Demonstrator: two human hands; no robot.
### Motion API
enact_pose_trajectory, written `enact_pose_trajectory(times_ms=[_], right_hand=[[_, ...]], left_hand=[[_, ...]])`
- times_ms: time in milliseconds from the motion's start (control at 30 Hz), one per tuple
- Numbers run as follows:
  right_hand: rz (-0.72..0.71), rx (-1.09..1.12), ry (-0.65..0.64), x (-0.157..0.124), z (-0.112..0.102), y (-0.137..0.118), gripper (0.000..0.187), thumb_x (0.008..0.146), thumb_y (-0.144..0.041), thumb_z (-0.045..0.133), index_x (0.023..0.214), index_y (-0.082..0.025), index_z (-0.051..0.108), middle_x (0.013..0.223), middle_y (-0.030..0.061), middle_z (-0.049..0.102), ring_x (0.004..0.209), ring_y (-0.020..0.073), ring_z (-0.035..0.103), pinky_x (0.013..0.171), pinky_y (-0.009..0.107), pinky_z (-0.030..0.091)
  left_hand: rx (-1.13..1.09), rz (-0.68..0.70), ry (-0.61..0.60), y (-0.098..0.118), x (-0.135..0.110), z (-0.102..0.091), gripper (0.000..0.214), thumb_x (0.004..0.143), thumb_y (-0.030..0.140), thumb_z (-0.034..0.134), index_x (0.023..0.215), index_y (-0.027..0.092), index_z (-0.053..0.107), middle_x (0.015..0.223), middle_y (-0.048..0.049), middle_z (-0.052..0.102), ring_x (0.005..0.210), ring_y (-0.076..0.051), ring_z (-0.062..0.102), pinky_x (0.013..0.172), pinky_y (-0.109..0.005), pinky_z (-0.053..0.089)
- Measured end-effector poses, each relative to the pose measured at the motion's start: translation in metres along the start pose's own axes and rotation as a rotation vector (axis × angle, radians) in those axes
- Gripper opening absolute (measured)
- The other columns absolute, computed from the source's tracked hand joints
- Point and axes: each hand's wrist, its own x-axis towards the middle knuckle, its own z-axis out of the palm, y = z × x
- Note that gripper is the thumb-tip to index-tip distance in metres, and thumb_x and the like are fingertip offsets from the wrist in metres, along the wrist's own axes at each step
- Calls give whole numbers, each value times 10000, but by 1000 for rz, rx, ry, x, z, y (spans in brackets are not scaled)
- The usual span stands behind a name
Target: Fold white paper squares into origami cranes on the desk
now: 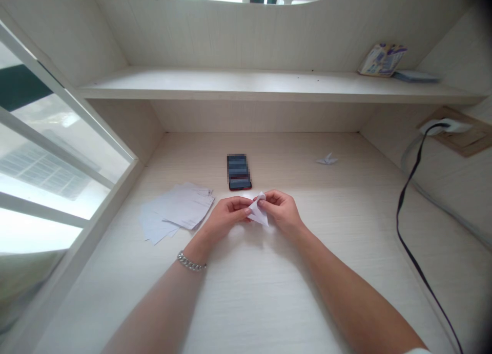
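Left grip (227, 214): pinching folded paper (260, 214)
Right grip (283, 211): pinching the same paper
Paper: between both grips, over the surface (246, 297)
Phone (239, 172): just beyond the grips
Sheets (186, 205): spread left of them

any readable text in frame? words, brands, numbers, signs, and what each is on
None legible.
Colourful packet on the shelf: printed, too blurred to read.
Phone: screen pixelated, unreadable.
Paper sheets: faint marks near the right edge, too small to read.
Folded paper being held: no writing visible.
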Motion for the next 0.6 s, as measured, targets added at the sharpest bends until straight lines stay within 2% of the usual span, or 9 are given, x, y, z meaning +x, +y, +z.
enact_pose_trajectory(times_ms=[167, 300, 400, 500, 600], right_hand=[[18, 49, -57, 0, -1, -2, 226, 565, -271, 764, 731, -178, 642, 689, 15, 670, 628, 154, 608, 627, 287, 471], [-10, -20, 17, 0, 0, 2, 203, 587, -269, 751, 711, -168, 627, 676, 18, 659, 612, 144, 593, 596, 269, 462], [-53, -135, 75, 0, 0, 5, 170, 621, -274, 719, 701, -160, 620, 669, 22, 645, 602, 143, 582, 580, 266, 454], [-86, -249, 67, -1, 0, 6, 147, 649, -272, 693, 697, -158, 613, 667, 24, 635, 599, 142, 576, 561, 259, 450], [-137, -317, 13, -3, 1, 2, 157, 670, -276, 677, 764, -158, 631, 727, 36, 647, 661, 155, 597, 577, 255, 465]], left_hand=[[-69, -105, -45, 1, -2, -8, 289, 701, 242, 698, 954, 116, 640, 759, -69, 646, 654, -161, 635, 682, -326, 493], [-84, -103, -51, 6, -4, -4, 299, 760, 321, 634, 978, 115, 622, 875, -108, 639, 768, -195, 645, 724, -339, 489], [-81, -20, -58, 5, -3, 6, 383, 738, 330, 654, 1069, 148, 588, 949, -104, 626, 828, -192, 620, 733, -328, 486], [57, 65, 48, -1, 0, 13, 405, 678, 320, 708, 1031, 144, 614, 928, -91, 642, 788, -168, 598, 695, -283, 471], [231, 81, 160, -3, 3, 13, 359, 710, 376, 662, 982, 142, 655, 915, -91, 662, 788, -175, 591, 680, -269, 453]])
